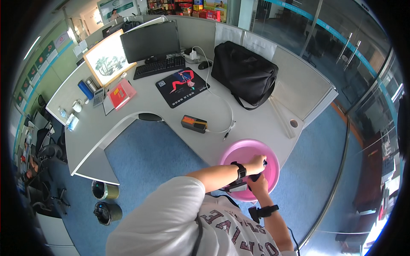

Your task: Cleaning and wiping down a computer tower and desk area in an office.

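A pink plastic basin (229,156) stands at the near right corner of the grey desk, partly hidden by my arms. Over it, my left hand (256,164) is closed around a bunched dark blue item (255,177), apparently a cloth. Just below, my right hand (258,186) grips the same item from the other side. Most of it is hidden by my fingers. Each wrist wears a black strap. A flat grey-and-black device (237,187) shows at the basin's near side; its support cannot be made out.
Beyond the basin are a pen (226,135), a dark box with a cable (194,124) and a black bag (245,73). A mouse pad (182,86), keyboard (159,67) and monitor (152,41) sit farther back. Two waste bins (112,191) stand on the blue floor. Low partitions border the desk.
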`<state>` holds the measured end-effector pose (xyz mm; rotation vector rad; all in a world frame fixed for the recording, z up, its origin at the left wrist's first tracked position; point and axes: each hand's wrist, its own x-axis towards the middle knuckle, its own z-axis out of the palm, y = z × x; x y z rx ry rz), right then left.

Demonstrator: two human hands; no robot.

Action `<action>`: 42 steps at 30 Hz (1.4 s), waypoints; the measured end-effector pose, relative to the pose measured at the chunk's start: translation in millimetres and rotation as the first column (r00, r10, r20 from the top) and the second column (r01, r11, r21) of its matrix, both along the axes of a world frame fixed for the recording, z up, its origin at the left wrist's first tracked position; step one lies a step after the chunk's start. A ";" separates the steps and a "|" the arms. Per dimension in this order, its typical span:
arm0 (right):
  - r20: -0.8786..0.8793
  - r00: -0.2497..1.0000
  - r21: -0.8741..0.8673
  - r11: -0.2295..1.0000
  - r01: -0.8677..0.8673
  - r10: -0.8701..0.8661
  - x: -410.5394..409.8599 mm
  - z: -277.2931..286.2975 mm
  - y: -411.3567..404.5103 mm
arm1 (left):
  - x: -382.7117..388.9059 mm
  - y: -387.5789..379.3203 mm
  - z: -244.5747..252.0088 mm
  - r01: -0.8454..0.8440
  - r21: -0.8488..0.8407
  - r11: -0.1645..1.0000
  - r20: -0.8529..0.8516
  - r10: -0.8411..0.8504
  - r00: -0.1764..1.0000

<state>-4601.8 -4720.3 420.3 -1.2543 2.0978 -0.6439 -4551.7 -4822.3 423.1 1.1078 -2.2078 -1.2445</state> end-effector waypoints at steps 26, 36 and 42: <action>0.990 -0.128 0.122 0.850 0.512 -0.065 -47.9 17.7 -1.3 | 34.2 22.7 63.1 0.182 -0.008 0.983 -0.513 -0.160 0.843; -0.047 0.994 -0.771 0.629 -0.101 0.101 22.7 108.4 -5.3 | 40.3 -6.7 53.2 0.382 0.864 0.330 -0.482 0.315 0.818; -0.625 0.756 -0.649 0.408 -0.642 0.194 29.7 98.0 2.8 | 51.4 -7.2 119.4 0.300 0.757 0.581 -0.168 -0.270 0.948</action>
